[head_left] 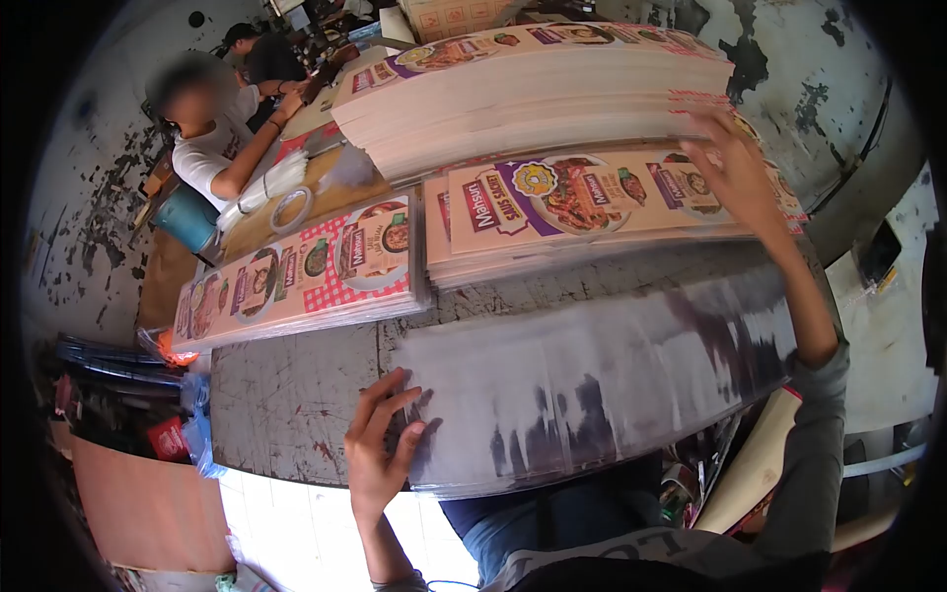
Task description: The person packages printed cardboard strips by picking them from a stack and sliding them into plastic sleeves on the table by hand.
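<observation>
A pile of clear plastic sleeves [592,385] lies along the near side of the worn table, shiny with reflections. At its left end is my left hand [380,444], fingers apart, with the thumb and fingertips by the plastic's edge. Beyond the sleeves sits a low stack of printed paper sheets [552,202] with food pictures and "Mansun"-like lettering. My right hand [732,173] reaches over that stack's right end, its fingers spread and nothing visible in them. Whether its fingertips touch the paper, I cannot tell.
Behind stands a tall stack of printed sheets [543,94]. A pile of plastic-covered prints [306,266] rests at left, near a tape roll [291,210] and a white bundle [264,190]. A person [212,138] sits at the far left, with another person [268,61] behind.
</observation>
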A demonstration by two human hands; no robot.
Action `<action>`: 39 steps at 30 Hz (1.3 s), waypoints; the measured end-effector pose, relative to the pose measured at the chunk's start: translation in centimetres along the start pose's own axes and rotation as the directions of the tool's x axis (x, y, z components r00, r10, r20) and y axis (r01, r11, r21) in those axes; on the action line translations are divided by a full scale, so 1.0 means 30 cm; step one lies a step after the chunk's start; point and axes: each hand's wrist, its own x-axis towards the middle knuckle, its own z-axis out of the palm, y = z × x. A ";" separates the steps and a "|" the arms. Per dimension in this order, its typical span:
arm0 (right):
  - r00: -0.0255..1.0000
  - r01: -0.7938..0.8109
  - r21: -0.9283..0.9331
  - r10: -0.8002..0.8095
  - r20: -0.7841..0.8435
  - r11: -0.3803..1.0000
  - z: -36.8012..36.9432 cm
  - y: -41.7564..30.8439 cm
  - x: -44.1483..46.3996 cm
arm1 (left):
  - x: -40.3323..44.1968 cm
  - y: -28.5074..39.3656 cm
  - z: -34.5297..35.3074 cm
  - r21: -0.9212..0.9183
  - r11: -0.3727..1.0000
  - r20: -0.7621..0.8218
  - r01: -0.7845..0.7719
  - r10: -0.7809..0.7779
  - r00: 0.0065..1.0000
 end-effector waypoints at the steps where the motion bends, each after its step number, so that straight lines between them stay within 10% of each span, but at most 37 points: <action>1: 0.997 0.051 -0.021 -0.052 -0.060 0.999 0.033 0.007 0.033 | -0.003 -0.009 0.005 -0.012 1.000 -0.015 0.011 -0.011 1.000; 8: 0.864 0.363 -0.263 -0.429 -0.266 0.894 0.217 0.050 0.327 | -0.025 -0.041 0.019 -0.043 0.998 -0.039 0.054 -0.056 0.998; 11: 0.989 0.130 -0.148 -0.138 -0.050 0.980 0.222 0.011 0.387 | -0.024 -0.033 0.024 -0.065 0.991 -0.048 0.121 -0.124 0.991; 22: 0.996 0.084 -0.240 -0.090 -0.013 0.967 0.278 0.065 0.429 | -0.023 -0.036 0.015 -0.044 0.991 -0.053 0.125 -0.127 0.990; 24: 0.933 0.238 -0.496 -0.338 -0.122 0.835 0.297 0.077 0.423 | -0.026 -0.038 0.020 -0.024 0.992 -0.061 0.124 -0.125 0.990; 39: 0.854 0.374 -0.510 -0.502 -0.137 0.775 0.156 0.027 0.210 | -0.041 -0.052 0.026 0.042 0.998 -0.088 0.049 -0.045 0.995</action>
